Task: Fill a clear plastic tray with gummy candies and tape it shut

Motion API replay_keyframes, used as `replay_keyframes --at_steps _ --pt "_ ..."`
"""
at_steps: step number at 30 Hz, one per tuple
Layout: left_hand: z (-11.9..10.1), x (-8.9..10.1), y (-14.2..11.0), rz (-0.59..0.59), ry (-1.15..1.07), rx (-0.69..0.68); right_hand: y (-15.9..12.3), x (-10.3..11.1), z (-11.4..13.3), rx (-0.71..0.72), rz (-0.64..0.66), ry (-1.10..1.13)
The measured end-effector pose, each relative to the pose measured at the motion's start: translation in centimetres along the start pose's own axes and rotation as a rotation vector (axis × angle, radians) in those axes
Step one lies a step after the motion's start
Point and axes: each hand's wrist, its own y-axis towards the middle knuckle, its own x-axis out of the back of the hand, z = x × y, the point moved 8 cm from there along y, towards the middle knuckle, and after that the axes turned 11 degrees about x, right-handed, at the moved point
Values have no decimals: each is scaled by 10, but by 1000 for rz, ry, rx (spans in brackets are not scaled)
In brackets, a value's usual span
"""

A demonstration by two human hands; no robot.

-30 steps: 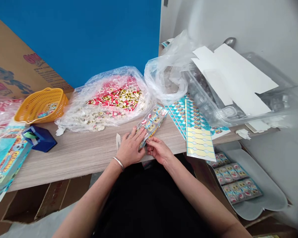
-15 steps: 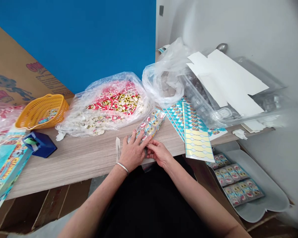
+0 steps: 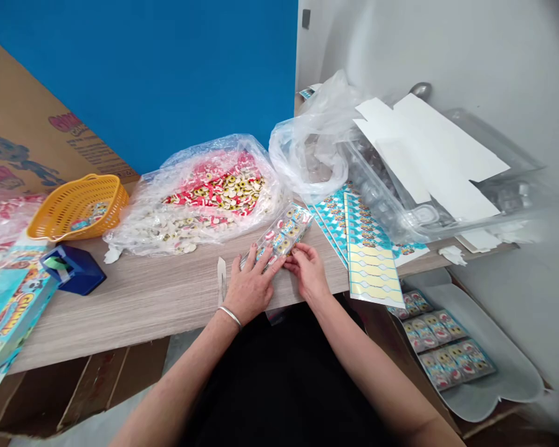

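A long clear blister tray of gummy candies (image 3: 286, 228) lies slantwise on the wooden table (image 3: 144, 292) near its front edge. My left hand (image 3: 250, 282) rests flat on the tray's near end, fingers stretched out over it, a silver bangle on the wrist. My right hand (image 3: 309, 267) sits just right of it, fingers curled and pinching the tray's near right edge. Blue and yellow sticker sheets (image 3: 366, 248) lie to the right of both hands.
A clear bag of loose gummies (image 3: 205, 192) sits behind the tray, an orange basket (image 3: 77, 205) and a blue tape dispenser (image 3: 72, 268) at left. Clear plastic trays under white card (image 3: 428, 161) fill the right. Filled packs (image 3: 440, 347) lie in a low white tray.
My right hand has slid up along the tray's right edge, away from me. The left hand has stayed pressed on the tray's near end.
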Motion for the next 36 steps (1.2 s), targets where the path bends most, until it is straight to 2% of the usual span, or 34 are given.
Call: replay_keyframes --at_steps 3,6,15,19,23,29,36 --pt "1 2 0 4 -30 6 1 -6 -4 -139 12 117" --pt "-1 4 3 6 -79 9 2 -8 -2 -184 13 135" --pt "-9 8 29 -159 -249 52 0 -4 -6 -194 -54 159" --pt "-9 6 31 -214 -219 40 -11 -3 -5 -164 -124 178" --pt "-11 3 28 -217 -165 16 -22 -7 -2 -160 -152 238" --pt "-14 2 27 -208 -97 -21 -20 -16 -12 -362 -99 334" --pt "-17 1 27 -190 -30 -40 -5 -16 -18 -362 -17 160"
